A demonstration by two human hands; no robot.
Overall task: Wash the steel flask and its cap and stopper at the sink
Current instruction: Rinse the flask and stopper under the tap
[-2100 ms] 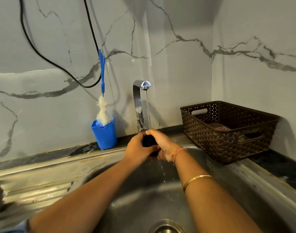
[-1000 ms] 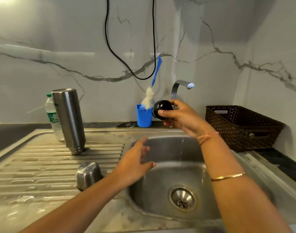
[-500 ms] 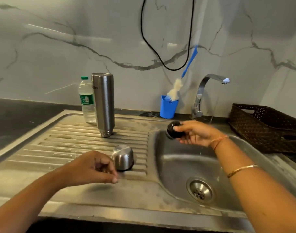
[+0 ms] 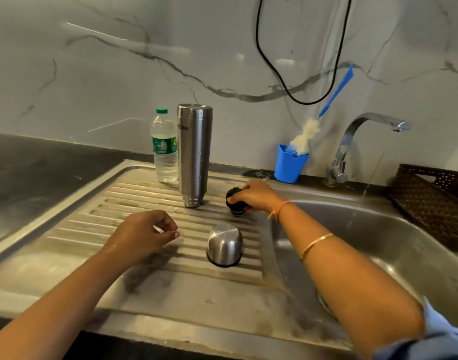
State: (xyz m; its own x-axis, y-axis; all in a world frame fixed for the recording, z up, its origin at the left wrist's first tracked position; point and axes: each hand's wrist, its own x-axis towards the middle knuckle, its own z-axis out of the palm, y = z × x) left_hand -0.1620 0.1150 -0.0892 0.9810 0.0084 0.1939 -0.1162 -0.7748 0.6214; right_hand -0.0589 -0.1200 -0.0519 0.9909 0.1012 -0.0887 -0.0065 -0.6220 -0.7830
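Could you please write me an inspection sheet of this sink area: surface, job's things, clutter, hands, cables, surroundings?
Surface: ribbed steel drainboard, wet; sink basin on its right.
Job's things: flask stands upside down on the drainboard; cap mouth-down in front of it; black stopper in the right hand.
Clutter: water bottle beside the flask; blue cup holding a brush; brown basket far right.
Hands: right hand grips the stopper; left hand hovers over the drainboard, fingers loosely curled, holding nothing.
Cables: black cable loops on the wall.
Surroundings: marble-look wall; tap running.

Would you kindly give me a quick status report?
Left hand empty, fingers loosely curled. Right hand grips stopper beside inverted flask on drainboard. Cap mouth-down nearby. Tap running; nothing in the way.
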